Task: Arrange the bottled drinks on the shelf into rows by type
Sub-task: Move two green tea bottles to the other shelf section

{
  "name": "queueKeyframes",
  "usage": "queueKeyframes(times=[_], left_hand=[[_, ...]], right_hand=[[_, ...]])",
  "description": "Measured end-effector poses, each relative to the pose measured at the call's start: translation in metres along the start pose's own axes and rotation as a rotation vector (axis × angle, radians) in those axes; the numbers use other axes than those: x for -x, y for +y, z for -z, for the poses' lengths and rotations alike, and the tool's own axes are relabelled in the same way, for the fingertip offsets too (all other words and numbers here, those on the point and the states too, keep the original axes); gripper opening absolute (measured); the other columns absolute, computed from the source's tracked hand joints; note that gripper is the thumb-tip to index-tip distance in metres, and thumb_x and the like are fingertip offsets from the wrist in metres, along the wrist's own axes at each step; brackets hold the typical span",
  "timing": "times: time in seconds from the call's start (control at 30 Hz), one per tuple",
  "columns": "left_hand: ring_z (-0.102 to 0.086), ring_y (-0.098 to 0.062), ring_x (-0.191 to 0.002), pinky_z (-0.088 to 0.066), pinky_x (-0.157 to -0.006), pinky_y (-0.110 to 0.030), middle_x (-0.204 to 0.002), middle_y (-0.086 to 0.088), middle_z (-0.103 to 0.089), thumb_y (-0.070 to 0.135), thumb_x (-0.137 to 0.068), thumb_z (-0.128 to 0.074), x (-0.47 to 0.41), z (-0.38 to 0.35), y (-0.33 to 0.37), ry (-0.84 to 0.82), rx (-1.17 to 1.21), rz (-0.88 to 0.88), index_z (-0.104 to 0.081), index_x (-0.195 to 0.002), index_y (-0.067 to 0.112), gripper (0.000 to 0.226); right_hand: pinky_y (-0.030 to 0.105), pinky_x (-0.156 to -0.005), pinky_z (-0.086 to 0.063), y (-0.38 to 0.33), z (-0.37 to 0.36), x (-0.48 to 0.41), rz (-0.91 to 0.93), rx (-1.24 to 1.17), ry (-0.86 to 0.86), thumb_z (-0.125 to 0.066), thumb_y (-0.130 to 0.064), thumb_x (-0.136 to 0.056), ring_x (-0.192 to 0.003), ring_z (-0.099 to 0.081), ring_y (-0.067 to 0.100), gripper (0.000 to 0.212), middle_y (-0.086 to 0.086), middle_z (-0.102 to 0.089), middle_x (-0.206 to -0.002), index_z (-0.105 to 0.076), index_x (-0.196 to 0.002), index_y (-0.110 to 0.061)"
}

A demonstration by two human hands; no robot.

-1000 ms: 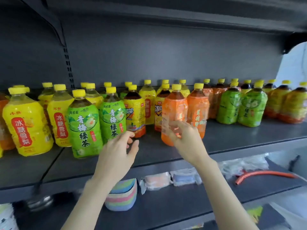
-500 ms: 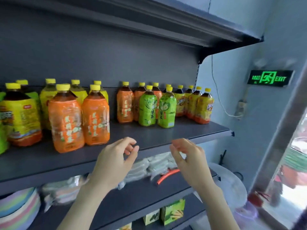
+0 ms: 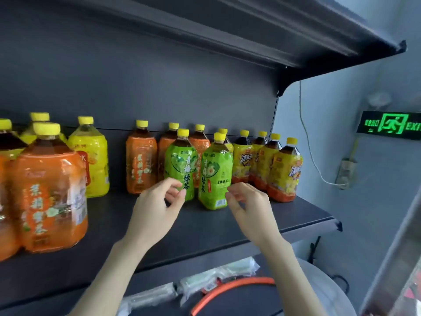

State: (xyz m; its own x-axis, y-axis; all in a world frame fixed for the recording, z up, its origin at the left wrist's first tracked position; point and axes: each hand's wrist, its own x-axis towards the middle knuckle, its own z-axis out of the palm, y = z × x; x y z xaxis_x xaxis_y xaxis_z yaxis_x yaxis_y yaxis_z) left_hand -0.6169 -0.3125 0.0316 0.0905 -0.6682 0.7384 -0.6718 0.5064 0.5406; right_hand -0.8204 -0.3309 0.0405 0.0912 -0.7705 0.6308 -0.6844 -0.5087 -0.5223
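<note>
Green bottles (image 3: 215,176), two — left hand (image 3: 157,210) and right hand (image 3: 248,206) are hovering beside them, fingers (image 3: 170,183) loosely curled, gripping nothing; advising mid-body grips, lifting clear of orange bottles (image 3: 141,165).

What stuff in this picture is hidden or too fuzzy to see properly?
Head view, all of it:
Far-left orange bottle: cut off by the left edge.
Exit sign: its end is cut by the right edge.
Back orange bottles: labels hidden by the green bottles.
Left green bottle's base: partly covered by the left hand.
Packets on the lower shelf: too blurred to identify.
</note>
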Motion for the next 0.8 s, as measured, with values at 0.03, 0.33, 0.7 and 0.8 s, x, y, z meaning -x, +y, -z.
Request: queueKeyframes(times=[0.03,0.33,0.7,0.8], left_hand=[[-0.062,-0.003,-0.076,-0.051,-0.069,-0.024,-0.080,0.012,-0.065,0.023,-0.087,-0.064,-0.010,-0.010,-0.006,0.009,-0.010,0.006,-0.065,-0.098,0.015,0.014],[-0.042,-0.025,-0.125,-0.038,-0.102,-0.041,-0.138,-0.009,-0.037,0.043,-0.077,-0.069,-0.085,-0.051,-0.046,0.053,-0.120,0.305,-0.028,-0.140,0.013,0.081],[-0.048,-0.023,-0.120,-0.042,-0.096,-0.036,-0.132,-0.005,-0.049,0.059,-0.063,-0.076,-0.104,-0.086,-0.072,0.005,-0.075,0.578,-0.034,-0.136,0.014,0.095],[-0.054,-0.022,-0.109,-0.048,-0.091,-0.040,-0.118,-0.002,-0.056,0.069,-0.044,-0.077,-0.097,-0.084,-0.060,0.073,-0.079,0.602,-0.048,-0.123,0.016,0.099]], right_hand=[[0.042,-0.080,-0.053,0.007,-0.005,-0.014,0.005,-0.013,0.007,-0.059,-0.023,-0.093,-0.088,-0.065,0.015,0.016,-0.001,-0.068,-0.098,-0.069,-0.102,-0.014],[0.035,-0.081,-0.047,0.050,-0.053,-0.098,-0.029,-0.099,0.082,-0.073,-0.045,-0.080,-0.102,-0.051,0.020,0.060,-0.003,-0.047,-0.108,-0.048,-0.122,-0.011],[0.043,-0.103,-0.044,0.082,-0.078,-0.127,-0.127,-0.449,-0.192,-0.081,-0.048,-0.069,-0.126,-0.050,0.022,0.107,0.000,-0.047,-0.141,-0.012,-0.146,-0.021],[0.046,-0.101,-0.046,0.089,-0.078,-0.124,-0.159,-0.590,-0.194,-0.084,-0.046,-0.066,-0.118,-0.058,0.021,0.101,0.000,-0.060,-0.127,-0.017,-0.141,-0.027]])
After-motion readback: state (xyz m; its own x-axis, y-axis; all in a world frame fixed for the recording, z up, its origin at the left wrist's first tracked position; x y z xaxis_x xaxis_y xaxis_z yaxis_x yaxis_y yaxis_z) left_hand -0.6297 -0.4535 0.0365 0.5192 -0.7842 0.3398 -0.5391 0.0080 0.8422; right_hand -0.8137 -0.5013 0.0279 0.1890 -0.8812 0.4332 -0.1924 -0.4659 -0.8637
